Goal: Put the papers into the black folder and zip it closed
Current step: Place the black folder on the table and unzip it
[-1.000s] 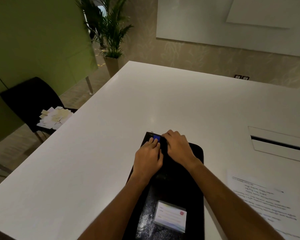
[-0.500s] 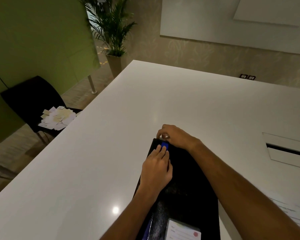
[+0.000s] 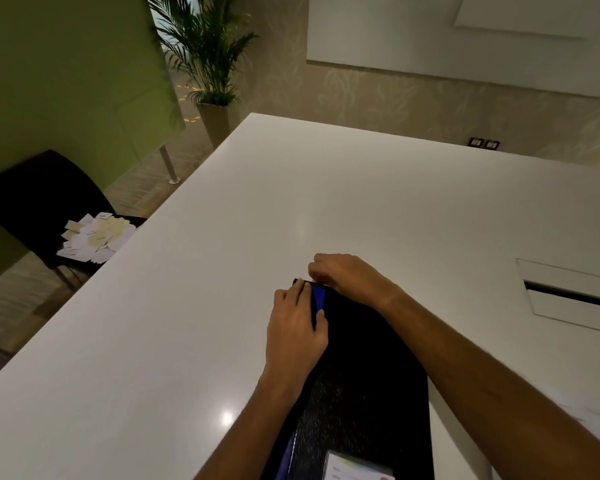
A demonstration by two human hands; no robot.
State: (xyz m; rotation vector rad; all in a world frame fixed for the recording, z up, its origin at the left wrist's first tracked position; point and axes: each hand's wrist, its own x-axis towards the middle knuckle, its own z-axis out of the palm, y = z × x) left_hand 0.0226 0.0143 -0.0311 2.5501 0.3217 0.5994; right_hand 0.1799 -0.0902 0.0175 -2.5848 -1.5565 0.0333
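The black folder (image 3: 357, 382) lies lengthwise on the white table (image 3: 187, 323), running from the bottom edge of the view up to my hands. It carries a white label card (image 3: 354, 467) near its close end and a blue tab (image 3: 318, 296) at its far left corner. My left hand (image 3: 297, 327) rests flat on that corner, fingers beside the blue tab. My right hand (image 3: 343, 275) is curled over the folder's far edge with fingers pinched; what they hold is hidden. A printed paper (image 3: 584, 415) lies at the lower right, mostly out of view.
A recessed cable hatch (image 3: 568, 296) is set into the table on the right. Left of the table stands a black chair (image 3: 39, 199) with several small paper cards (image 3: 94, 237) on its seat. A potted palm (image 3: 208, 64) stands beyond the table's far left corner.
The view has tilted up, so the folder sits lower in frame. My right hand moved from the folder's top surface to its far edge. My left hand stayed on the far left corner.
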